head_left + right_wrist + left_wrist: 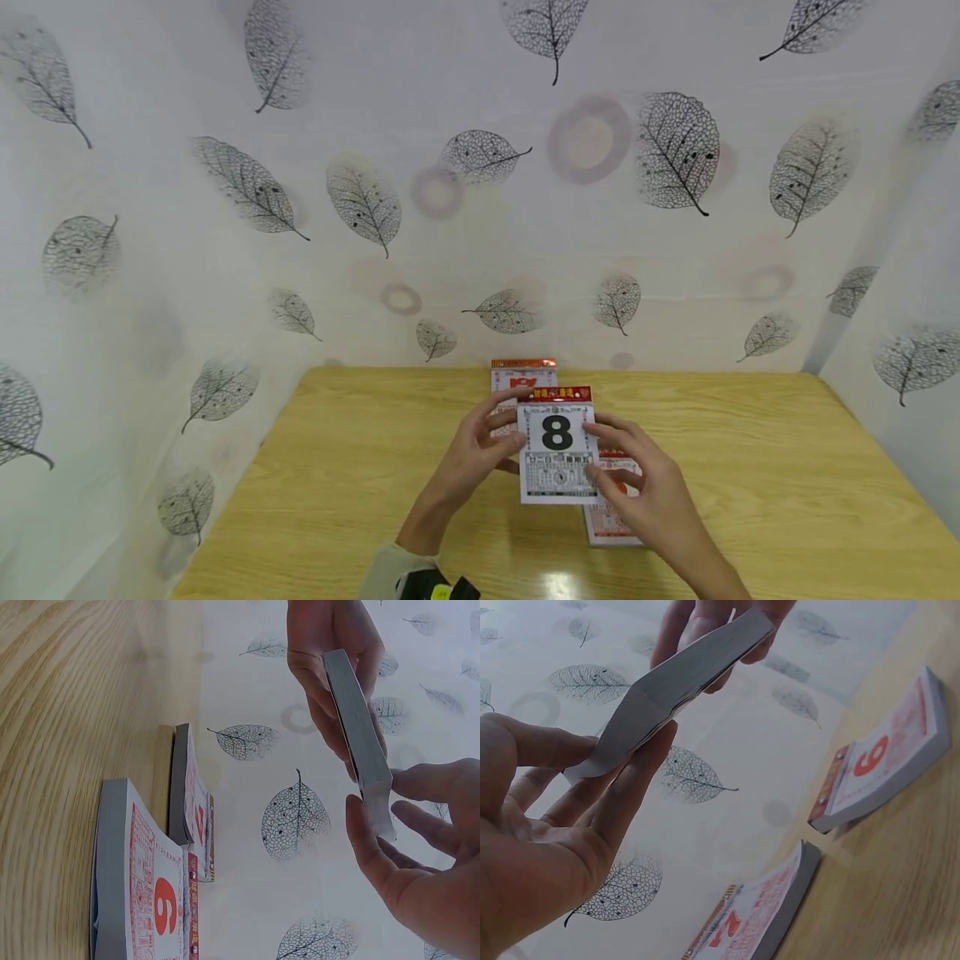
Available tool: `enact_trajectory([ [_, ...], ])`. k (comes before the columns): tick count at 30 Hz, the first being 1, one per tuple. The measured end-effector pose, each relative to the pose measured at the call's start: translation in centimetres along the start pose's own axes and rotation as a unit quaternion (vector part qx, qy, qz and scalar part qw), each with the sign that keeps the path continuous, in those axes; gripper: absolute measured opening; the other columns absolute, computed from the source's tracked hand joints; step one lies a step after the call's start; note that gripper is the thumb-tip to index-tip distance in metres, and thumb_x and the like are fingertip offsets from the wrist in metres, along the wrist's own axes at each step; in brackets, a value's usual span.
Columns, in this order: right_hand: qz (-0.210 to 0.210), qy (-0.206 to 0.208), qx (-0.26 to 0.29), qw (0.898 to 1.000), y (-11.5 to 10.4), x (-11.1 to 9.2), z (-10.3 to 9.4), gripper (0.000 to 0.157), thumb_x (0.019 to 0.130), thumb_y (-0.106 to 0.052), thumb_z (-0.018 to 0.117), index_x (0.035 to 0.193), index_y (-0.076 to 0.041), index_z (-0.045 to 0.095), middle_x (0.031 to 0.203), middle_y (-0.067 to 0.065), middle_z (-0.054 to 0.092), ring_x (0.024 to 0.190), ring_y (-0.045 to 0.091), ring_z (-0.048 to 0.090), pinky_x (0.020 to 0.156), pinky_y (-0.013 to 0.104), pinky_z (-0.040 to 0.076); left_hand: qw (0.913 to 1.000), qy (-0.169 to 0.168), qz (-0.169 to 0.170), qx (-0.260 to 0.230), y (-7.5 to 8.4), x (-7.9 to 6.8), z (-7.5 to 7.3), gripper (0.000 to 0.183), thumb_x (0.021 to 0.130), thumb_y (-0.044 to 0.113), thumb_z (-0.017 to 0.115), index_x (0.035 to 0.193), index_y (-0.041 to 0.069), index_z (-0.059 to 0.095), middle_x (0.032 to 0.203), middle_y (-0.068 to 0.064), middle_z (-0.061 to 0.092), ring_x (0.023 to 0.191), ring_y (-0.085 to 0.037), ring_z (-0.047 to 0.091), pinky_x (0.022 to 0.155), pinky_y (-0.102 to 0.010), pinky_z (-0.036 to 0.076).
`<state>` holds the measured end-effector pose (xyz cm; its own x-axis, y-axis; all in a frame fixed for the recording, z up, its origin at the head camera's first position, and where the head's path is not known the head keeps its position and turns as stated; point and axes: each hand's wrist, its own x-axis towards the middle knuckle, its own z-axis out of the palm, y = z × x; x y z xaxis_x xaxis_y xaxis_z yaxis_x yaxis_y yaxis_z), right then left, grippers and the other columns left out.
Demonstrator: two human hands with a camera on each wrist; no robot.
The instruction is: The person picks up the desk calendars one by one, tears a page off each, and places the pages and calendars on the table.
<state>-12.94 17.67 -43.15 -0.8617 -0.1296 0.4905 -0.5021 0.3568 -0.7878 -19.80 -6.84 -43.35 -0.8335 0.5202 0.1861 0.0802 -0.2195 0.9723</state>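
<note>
A tear-off calendar with a red header and a large black 8 is held up, its page towards the head camera. My left hand grips its left edge, thumb on the front and fingers behind. At the right edge, my right hand pinches it with thumb and fingertips. Both wrist views show the grey side of the calendar block, with the pages bent near one end. Under and behind it, a second calendar with a red 6 lies on the table, partly covered. A third red-printed calendar lies farther back.
The wooden table carries the two lying calendars. A pale cloth with leaf prints hangs behind it and along both sides. A black strap circles the left wrist.
</note>
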Motion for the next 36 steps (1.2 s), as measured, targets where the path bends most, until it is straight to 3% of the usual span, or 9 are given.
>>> enact_trajectory([
  [9,-0.05,0.004,-0.096,0.994,-0.3,-0.3,0.4,0.054,0.08,0.0,0.086,0.13,-0.008,0.068,0.148,0.009,0.051,0.103,0.022,0.068,0.072,0.026,0.062,1.0,0.0,-0.003,0.005,-0.2,-0.1,0.0,0.057,0.101,0.003,0.058,0.155,0.016,0.043,0.136,-0.023,0.057,0.106,-0.03,0.068,0.076,-0.041,0.064],
  [13,-0.093,0.002,-0.148,0.985,-0.3,-0.3,0.2,0.061,0.075,-0.006,0.091,0.131,-0.01,0.068,0.152,0.011,0.048,0.115,0.024,0.063,0.081,0.026,0.061,1.0,0.001,0.002,0.009,-0.3,-0.2,-0.2,0.059,0.101,0.003,0.058,0.156,0.017,0.042,0.138,-0.024,0.057,0.107,-0.032,0.068,0.077,-0.043,0.064],
  [18,-0.128,-0.021,-0.165,0.978,-0.5,-0.5,0.1,0.058,0.084,-0.023,0.087,0.137,-0.012,0.065,0.155,0.01,0.046,0.132,0.024,0.052,0.1,0.014,0.047,1.0,0.002,0.001,0.005,-0.3,-0.3,-0.3,0.058,0.101,0.003,0.059,0.155,0.017,0.043,0.139,-0.024,0.057,0.108,-0.032,0.068,0.077,-0.045,0.064],
  [23,-0.164,-0.04,-0.172,0.971,-0.8,-0.7,0.4,0.055,0.097,-0.047,0.068,0.137,-0.011,0.065,0.156,0.013,0.046,0.144,0.031,0.041,0.116,0.017,0.031,1.0,0.002,-0.001,0.002,-0.2,-0.3,-0.4,0.057,0.101,0.003,0.059,0.155,0.014,0.042,0.138,-0.024,0.056,0.108,-0.031,0.068,0.076,-0.043,0.064],
  [26,-0.18,-0.046,-0.182,0.966,-1.0,-0.8,0.8,0.053,0.098,-0.048,0.065,0.136,-0.011,0.066,0.156,0.012,0.047,0.145,0.037,0.04,0.119,0.02,0.027,1.0,0.003,-0.001,0.005,-0.1,-0.3,-0.5,0.058,0.101,0.003,0.059,0.155,0.013,0.042,0.138,-0.024,0.056,0.108,-0.031,0.067,0.075,-0.042,0.064],
  [33,-0.235,-0.042,-0.186,0.953,-0.8,-0.9,2.2,0.044,0.102,-0.042,0.061,0.128,-0.008,0.071,0.149,0.014,0.054,0.14,0.034,0.047,0.123,0.032,0.026,0.9999,-0.001,0.005,0.012,-0.2,-0.4,-0.8,0.059,0.101,0.003,0.058,0.157,0.014,0.041,0.14,-0.025,0.055,0.109,-0.033,0.068,0.074,-0.044,0.064],
  [36,-0.25,-0.038,-0.195,0.948,-0.7,-1.0,2.7,0.041,0.103,-0.04,0.059,0.124,-0.008,0.073,0.148,0.015,0.055,0.139,0.034,0.049,0.122,0.031,0.027,0.9999,-0.002,0.007,0.012,-0.1,-0.5,-0.8,0.059,0.101,0.003,0.058,0.157,0.013,0.04,0.14,-0.025,0.055,0.11,-0.033,0.067,0.074,-0.044,0.064],
])
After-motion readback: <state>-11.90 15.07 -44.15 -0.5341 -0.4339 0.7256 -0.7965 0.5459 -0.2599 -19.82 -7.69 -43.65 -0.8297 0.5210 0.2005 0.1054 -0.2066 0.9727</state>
